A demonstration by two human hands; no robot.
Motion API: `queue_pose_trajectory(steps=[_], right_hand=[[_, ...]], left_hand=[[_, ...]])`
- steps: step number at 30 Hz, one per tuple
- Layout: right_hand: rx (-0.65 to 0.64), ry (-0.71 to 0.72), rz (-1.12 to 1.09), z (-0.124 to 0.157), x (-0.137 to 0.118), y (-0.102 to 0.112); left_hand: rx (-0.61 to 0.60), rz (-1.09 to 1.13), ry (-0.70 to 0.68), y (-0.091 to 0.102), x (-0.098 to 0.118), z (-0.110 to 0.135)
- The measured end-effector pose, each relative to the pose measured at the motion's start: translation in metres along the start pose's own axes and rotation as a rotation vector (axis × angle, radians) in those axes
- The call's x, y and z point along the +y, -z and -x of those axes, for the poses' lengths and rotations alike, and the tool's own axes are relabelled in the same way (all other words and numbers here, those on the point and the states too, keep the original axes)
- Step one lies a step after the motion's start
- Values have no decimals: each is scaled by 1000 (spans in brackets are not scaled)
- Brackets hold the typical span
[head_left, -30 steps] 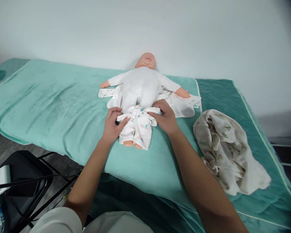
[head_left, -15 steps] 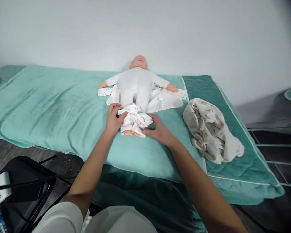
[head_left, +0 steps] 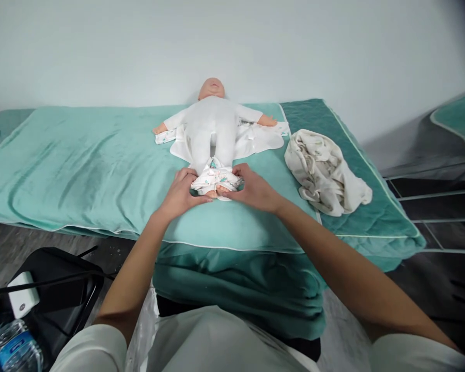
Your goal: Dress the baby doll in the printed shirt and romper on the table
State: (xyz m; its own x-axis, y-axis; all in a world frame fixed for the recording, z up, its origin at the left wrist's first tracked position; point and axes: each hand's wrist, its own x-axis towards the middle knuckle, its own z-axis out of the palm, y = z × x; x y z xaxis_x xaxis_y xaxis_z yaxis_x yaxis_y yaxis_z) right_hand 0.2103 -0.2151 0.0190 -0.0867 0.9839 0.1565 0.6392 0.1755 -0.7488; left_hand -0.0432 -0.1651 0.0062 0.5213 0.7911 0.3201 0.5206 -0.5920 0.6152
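Observation:
A baby doll (head_left: 213,121) with a white cloth body lies on its back, head toward the wall and feet toward me. Small patterned baby pants (head_left: 217,178) are bunched round its lower legs and ankles. My left hand (head_left: 182,194) grips the pants on the left side, its thumb by the doll's foot. On the opposite side my right hand (head_left: 253,188) holds the pants, thumb near the toes. A white garment with patterned sleeves (head_left: 258,139) is spread beneath the doll's back and arms.
The bed has a green cover (head_left: 81,170). A crumpled cream cloth (head_left: 325,173) lies to the right. At lower left, a black chair (head_left: 62,289) bears a white device (head_left: 24,294), near a plastic bottle (head_left: 17,346). A pale wall (head_left: 139,51) stands behind.
Both hands have gathered the pants into a tighter bunch around the doll's ankles, baring more of the white legs. The thumbs have moved in toward the feet. The view has shifted slightly.

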Motion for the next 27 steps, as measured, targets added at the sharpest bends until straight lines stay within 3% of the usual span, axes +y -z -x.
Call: queue_pose_trajectory(steps=[6,12,16,20,23,27], right_hand=[[-68,-15,209,7,-14,8],[-212,-89,165,19,-32,31],[-490,-103,-73,22,-50,60],[-741,-8,-246,18,-74,92],[-779,74,-226,12,-100,113],[-688,108,-142,5,-143,129]], left_hand=[[-90,-275,2,2,26,8],[-205,-40,240,22,54,18],[-415,250,312,49,69,19],[-603,447,319,82,90,13],[-581,508,298,110,110,6],[-536,472,241,144,134,-4]])
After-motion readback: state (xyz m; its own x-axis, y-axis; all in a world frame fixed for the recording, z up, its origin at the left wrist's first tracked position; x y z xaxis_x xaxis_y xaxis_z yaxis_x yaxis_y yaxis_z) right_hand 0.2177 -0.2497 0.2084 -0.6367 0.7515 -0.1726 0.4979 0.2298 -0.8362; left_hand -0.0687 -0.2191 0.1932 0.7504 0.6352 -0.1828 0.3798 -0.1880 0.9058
